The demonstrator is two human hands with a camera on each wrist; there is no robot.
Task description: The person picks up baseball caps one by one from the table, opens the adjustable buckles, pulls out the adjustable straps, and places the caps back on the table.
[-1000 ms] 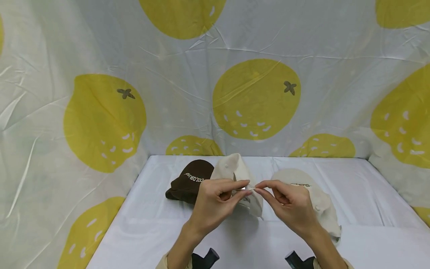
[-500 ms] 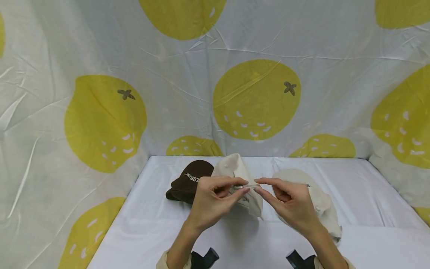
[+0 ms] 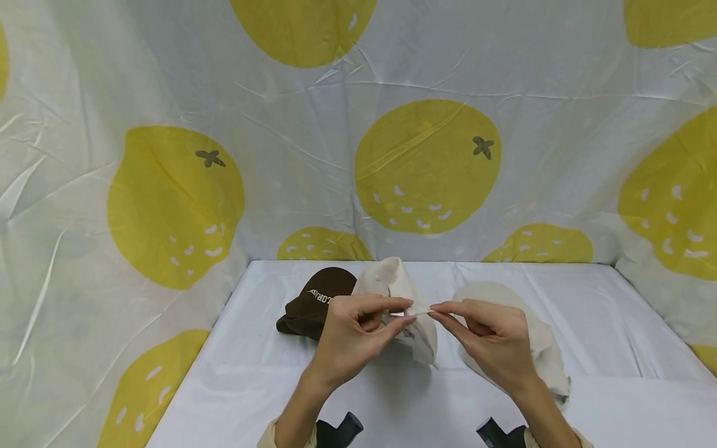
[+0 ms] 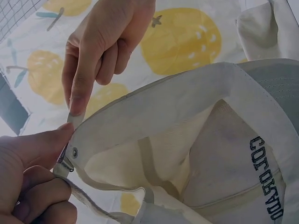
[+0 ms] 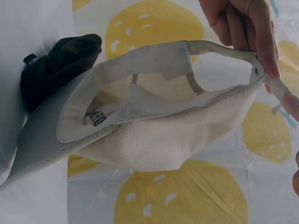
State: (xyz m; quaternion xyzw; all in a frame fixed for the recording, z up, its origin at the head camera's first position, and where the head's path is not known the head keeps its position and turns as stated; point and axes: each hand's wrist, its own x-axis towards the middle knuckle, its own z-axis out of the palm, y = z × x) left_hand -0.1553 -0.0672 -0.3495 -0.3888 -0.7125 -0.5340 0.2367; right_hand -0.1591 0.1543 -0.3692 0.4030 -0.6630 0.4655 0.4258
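Note:
A cream baseball cap (image 3: 392,283) hangs in front of me, its back strap raised between both hands. My left hand (image 3: 350,336) pinches the strap at its metal buckle (image 4: 68,163), thumb on top in the left wrist view. My right hand (image 3: 501,342) pinches the loose strap end (image 5: 276,88) between thumb and index finger, drawn out to the right. Inside the cap, dark "COLORADO" lettering (image 4: 267,179) shows in the left wrist view. The oval back opening gapes in the right wrist view, the brim pointing away to the lower left.
On the white-covered table (image 3: 403,410), a dark brown cap (image 3: 322,298) lies left of the cream one. Another cream cap (image 3: 546,342) rests at right, partly behind my right hand. A lemon-print curtain (image 3: 302,168) encloses the back and sides.
My right fingers parted slightly around the strap end, then pinched it again a little farther right. More strap shows between the hands now. The left hand has barely moved.

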